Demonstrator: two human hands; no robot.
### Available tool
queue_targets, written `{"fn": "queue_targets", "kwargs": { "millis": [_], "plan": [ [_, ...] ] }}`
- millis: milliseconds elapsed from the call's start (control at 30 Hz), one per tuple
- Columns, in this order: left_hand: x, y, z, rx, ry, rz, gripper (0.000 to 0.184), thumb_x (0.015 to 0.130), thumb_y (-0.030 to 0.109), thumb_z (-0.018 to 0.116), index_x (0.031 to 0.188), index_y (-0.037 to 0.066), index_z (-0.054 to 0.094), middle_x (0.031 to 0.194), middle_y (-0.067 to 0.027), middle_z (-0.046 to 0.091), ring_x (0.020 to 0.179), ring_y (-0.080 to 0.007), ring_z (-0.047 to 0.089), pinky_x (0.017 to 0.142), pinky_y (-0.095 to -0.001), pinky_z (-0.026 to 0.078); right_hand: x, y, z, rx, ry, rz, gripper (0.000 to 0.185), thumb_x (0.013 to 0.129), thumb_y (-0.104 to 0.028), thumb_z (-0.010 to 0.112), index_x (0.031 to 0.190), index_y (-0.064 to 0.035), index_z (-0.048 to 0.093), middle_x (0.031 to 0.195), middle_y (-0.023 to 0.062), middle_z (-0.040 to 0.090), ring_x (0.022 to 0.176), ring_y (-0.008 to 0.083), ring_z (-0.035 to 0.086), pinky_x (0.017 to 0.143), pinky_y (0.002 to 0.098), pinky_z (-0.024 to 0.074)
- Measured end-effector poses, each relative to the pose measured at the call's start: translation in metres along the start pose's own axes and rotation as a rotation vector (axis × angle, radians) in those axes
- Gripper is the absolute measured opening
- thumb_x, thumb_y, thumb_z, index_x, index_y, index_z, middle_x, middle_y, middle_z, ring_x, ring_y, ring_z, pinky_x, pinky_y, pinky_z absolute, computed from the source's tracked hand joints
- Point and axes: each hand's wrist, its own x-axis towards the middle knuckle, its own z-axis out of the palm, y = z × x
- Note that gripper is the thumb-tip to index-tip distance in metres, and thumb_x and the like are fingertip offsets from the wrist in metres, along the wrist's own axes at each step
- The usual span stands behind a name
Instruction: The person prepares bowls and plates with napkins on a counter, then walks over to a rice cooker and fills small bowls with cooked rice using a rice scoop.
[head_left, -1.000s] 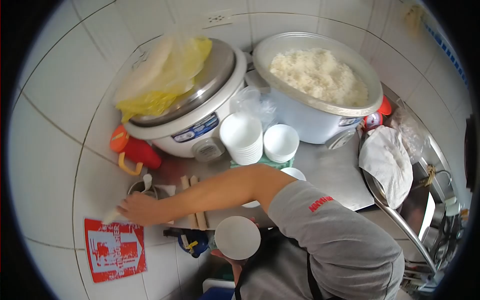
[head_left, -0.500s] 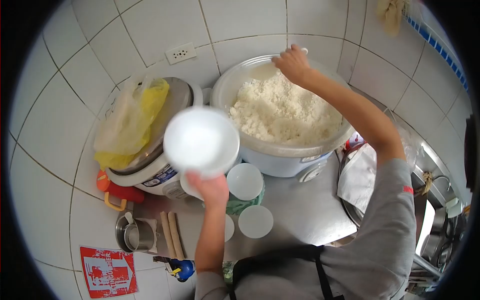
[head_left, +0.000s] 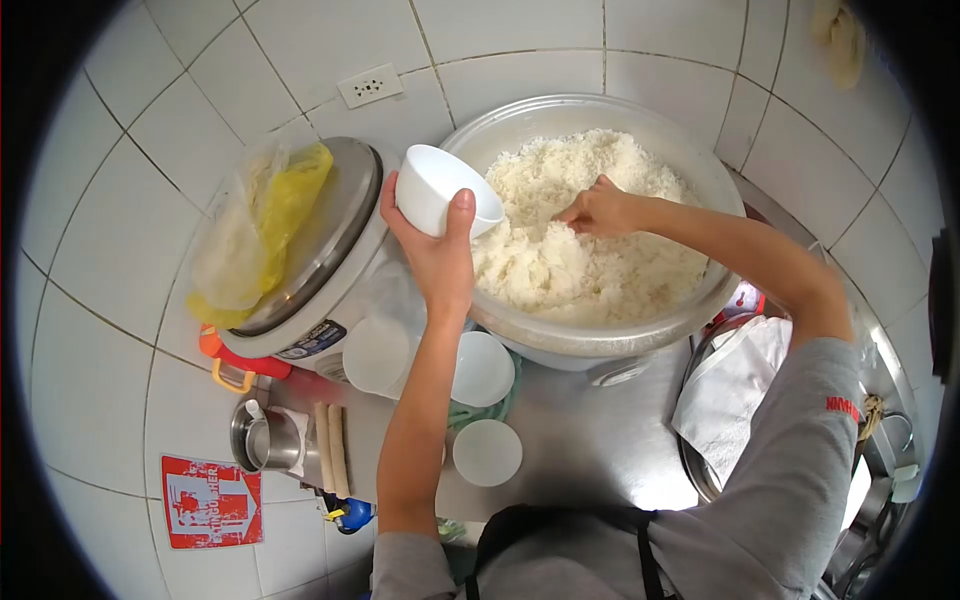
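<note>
My left hand grips a white bowl, tilted toward the rice at the left rim of the large open cooker. Inside the cooker, my right hand is closed at the heap of white rice; whatever it holds is hidden by the fingers and rice. Stacked white bowls and another white bowl stand below the cooker, and one more white bowl sits on the steel counter nearer my body.
A lidded cooker with yellow and clear plastic bags on top is at the left. Below it are a red jug, metal containers and two sticks. A white cloth lies over a pan at right.
My right hand has come down from the cooker's far rim into the rice. My left hand has moved the bowl up and right, and the bowl is now tilted at the cooker's rim.
</note>
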Motion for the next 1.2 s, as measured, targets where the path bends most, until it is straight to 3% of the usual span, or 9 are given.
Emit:
{"fn": "queue_targets", "kwargs": {
  "millis": [233, 400, 500, 633, 733, 867, 967, 1000, 1200],
  "plan": [
    [0.005, 0.015, -0.006, -0.035, -0.122, -0.117, 0.079, 0.076, 0.028, 0.068, 0.133, 0.004, 0.020, 0.125, -0.0172, 0.034, 0.113, -0.0253, 0.040, 0.094, -0.0350, 0.035, -0.029, -0.020, -0.027, 0.475, -0.285, 0.252, 0.022, 0.078, -0.023, 0.055, 0.085, -0.0036, 0.061, 0.070, 0.0069, 0.058, 0.064, 0.0161, 0.053, 0.059, 0.0312, 0.0424],
    [0.017, 0.030, -0.010, -0.143, -0.363, -0.536, 0.080, 0.073, 0.035, 0.071, 0.131, 0.008, 0.023, 0.123, -0.0153, 0.037, 0.113, -0.0233, 0.042, 0.091, -0.0404, 0.039, -0.051, -0.001, -0.093, 0.317, 0.017, 0.313, 0.029, 0.076, -0.029, 0.056, 0.076, -0.0009, 0.061, 0.061, 0.0039, 0.054, 0.056, 0.0111, 0.048, 0.049, 0.0287, 0.0374],
    [0.006, 0.026, 0.023, -0.175, -0.391, -0.665, 0.080, 0.078, 0.050, 0.060, 0.132, 0.007, 0.021, 0.124, -0.0168, 0.038, 0.115, -0.0298, 0.042, 0.093, -0.0465, 0.038, -0.045, -0.023, -0.142, -0.235, 0.148, 0.238, 0.020, 0.077, -0.023, 0.054, 0.079, -0.0060, 0.063, 0.067, 0.0104, 0.060, 0.061, 0.0177, 0.056, 0.062, 0.0336, 0.0433],
    [0.014, 0.004, 0.060, -0.717, -0.397, -0.831, 0.078, 0.078, 0.061, 0.050, 0.130, 0.007, 0.028, 0.124, -0.0169, 0.040, 0.115, -0.0319, 0.042, 0.093, -0.0468, 0.039, -0.042, -0.081, -0.164, -0.834, 0.505, 0.417, 0.013, 0.077, -0.015, 0.053, 0.080, -0.0117, 0.065, 0.074, 0.0093, 0.064, 0.069, 0.0213, 0.061, 0.074, 0.0366, 0.0423],
    [0.018, 0.003, 0.067, -0.840, -0.313, -0.853, 0.077, 0.078, 0.064, 0.047, 0.128, 0.007, 0.030, 0.125, -0.0167, 0.040, 0.115, -0.0324, 0.042, 0.092, -0.0476, 0.040, -0.065, -0.093, -0.182, -0.694, 0.617, 0.433, 0.013, 0.078, -0.015, 0.053, 0.080, -0.0139, 0.065, 0.074, 0.0050, 0.064, 0.073, 0.0198, 0.061, 0.082, 0.0332, 0.0369],
    [0.029, 0.010, 0.054, -0.779, -0.365, -0.812, 0.073, 0.080, 0.059, 0.048, 0.127, 0.006, 0.031, 0.124, -0.0168, 0.040, 0.114, -0.0324, 0.043, 0.091, -0.0474, 0.040, -0.065, -0.089, -0.157, -0.558, 0.458, 0.322, 0.016, 0.078, -0.011, 0.051, 0.089, -0.0141, 0.062, 0.069, 0.0053, 0.063, 0.069, 0.0203, 0.061, 0.083, 0.0329, 0.0343],
    [0.040, 0.007, 0.035, -0.554, -0.397, -0.724, 0.069, 0.080, 0.054, 0.048, 0.126, 0.006, 0.032, 0.124, -0.0166, 0.040, 0.113, -0.0328, 0.044, 0.091, -0.0478, 0.041, -0.056, -0.020, -0.141, -0.752, 0.587, 0.461, 0.021, 0.078, -0.009, 0.049, 0.096, -0.0156, 0.059, 0.068, 0.0055, 0.063, 0.067, 0.0210, 0.060, 0.083, 0.0325, 0.0342],
    [0.039, 0.004, 0.028, -0.472, -0.397, -0.686, 0.067, 0.080, 0.053, 0.048, 0.126, 0.005, 0.032, 0.124, -0.0165, 0.040, 0.113, -0.0330, 0.044, 0.091, -0.0481, 0.041, -0.049, 0.003, -0.128, -0.808, 0.453, 0.556, 0.022, 0.080, -0.009, 0.049, 0.098, -0.0179, 0.058, 0.073, 0.0037, 0.063, 0.075, 0.0185, 0.059, 0.084, 0.0321, 0.0333],
    [0.025, 0.006, 0.001, -0.461, -0.232, -0.603, 0.078, 0.079, 0.048, 0.058, 0.131, 0.007, 0.017, 0.129, -0.0172, 0.033, 0.115, -0.0317, 0.043, 0.090, -0.0489, 0.042, -0.018, 0.114, -0.057, -1.029, 0.414, 0.458, 0.024, 0.083, -0.013, 0.049, 0.103, -0.0204, 0.060, 0.084, 0.0009, 0.062, 0.091, 0.0141, 0.055, 0.089, 0.0310, 0.0307]
  ]
}}
